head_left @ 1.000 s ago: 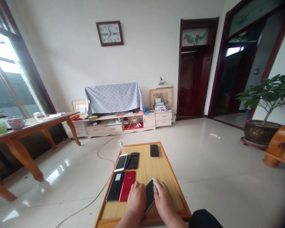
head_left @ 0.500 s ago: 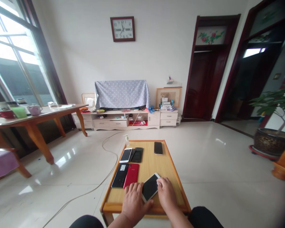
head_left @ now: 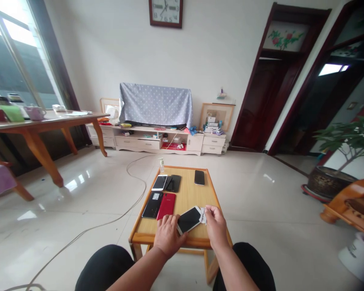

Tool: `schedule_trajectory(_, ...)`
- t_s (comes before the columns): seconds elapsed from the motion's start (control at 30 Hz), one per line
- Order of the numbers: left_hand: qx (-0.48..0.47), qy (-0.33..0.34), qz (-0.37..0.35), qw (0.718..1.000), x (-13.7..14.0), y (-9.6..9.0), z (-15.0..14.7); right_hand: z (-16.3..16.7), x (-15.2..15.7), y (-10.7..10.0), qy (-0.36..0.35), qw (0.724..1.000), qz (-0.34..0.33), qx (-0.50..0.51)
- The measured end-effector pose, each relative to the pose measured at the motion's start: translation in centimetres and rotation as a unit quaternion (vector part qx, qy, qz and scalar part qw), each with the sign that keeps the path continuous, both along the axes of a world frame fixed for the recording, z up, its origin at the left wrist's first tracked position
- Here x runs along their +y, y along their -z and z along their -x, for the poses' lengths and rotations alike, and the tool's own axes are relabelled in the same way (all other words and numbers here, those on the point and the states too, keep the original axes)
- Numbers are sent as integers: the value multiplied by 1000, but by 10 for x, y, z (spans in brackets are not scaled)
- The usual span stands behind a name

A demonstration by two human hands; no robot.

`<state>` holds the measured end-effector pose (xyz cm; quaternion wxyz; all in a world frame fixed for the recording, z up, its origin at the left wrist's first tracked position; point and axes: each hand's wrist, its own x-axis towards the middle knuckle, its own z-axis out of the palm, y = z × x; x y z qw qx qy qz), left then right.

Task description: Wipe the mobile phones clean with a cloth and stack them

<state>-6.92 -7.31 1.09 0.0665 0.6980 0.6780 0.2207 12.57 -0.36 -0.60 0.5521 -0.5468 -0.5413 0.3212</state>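
A white-framed smartphone (head_left: 189,220) with a dark screen lies tilted near the front of the small wooden table (head_left: 194,198). My left hand (head_left: 169,236) holds its lower left end, thumb at the near edge and fingers at the far side. At the phone's right end, my right hand (head_left: 216,226) pinches a crumpled whitish wipe or cloth (head_left: 203,216). Left of the phone lie a red phone (head_left: 166,206) and a black phone (head_left: 152,205) with a white label. Behind them are a white phone (head_left: 159,182) and dark flat devices (head_left: 174,183), partly overlapping.
Another black phone (head_left: 199,177) lies at the table's far right. A pump bottle (head_left: 161,165) stands at the far left corner. A cable (head_left: 109,221) runs over the floor on the left. A white bin (head_left: 358,256) and a potted plant (head_left: 330,184) are at right.
The view has tilted downward. My right hand has shifted off the screen to the phone's right end, and the wipe or cloth now shows plainly. The phone lies at a flatter angle.
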Motion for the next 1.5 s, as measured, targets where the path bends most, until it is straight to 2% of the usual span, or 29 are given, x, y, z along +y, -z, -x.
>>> schedule_trajectory(0.13, -13, 14, -1, 1000, -4, -1, 3, 7, -3, 8, -20, 989, 28, -141)
schedule_trajectory(0.3, -16, 3, -18, 1000, -6, 2, 7, 9, -8, 18, -50, 966, -7, -252)
schedule_trajectory(0.53, -27, -5, -17, 999, -8, 5, 10, 9, -14, 9, -5, 912, -33, -408)
schedule_trajectory(0.6, -33, -7, -17, 999, -9, 7, 12, 22, -28, 10, -44, 902, -62, -424)
schedule_trajectory(0.7, -36, -7, -17, 999, -10, 9, 15, 43, -54, 15, -147, 883, -106, -432)
schedule_trajectory(0.8, -41, -11, -12, 999, -12, 8, 17, 47, -64, 17, -216, 867, -77, -442)
schedule_trajectory(0.87, -48, -12, -5, 999, -13, 6, 17, 38, -56, 16, -210, 866, -46, -452)
schedule_trajectory(0.97, -56, -8, 0, 998, -16, 4, 19, 23, -33, 15, -144, 872, -3, -468)
schedule_trajectory(1.07, -62, -5, -6, 998, -17, 6, 22, 27, -25, 17, -116, 879, 27, -462)
schedule_trajectory(1.17, -59, -7, -12, 998, -17, 10, 24, 48, -39, 21, -201, 882, 16, -426)
schedule_trajectory(1.23, -52, -12, -7, 999, -17, 11, 24, 58, -49, 23, -272, 872, -7, -406)
schedule_trajectory(1.3, -49, -20, -2, 999, -18, 11, 24, 57, -51, 24, -290, 867, -20, -404)
schedule_trajectory(1.5, -54, -12, 25, 998, -24, 2, 27, 34, -23, 21, -132, 888, 38, -438)
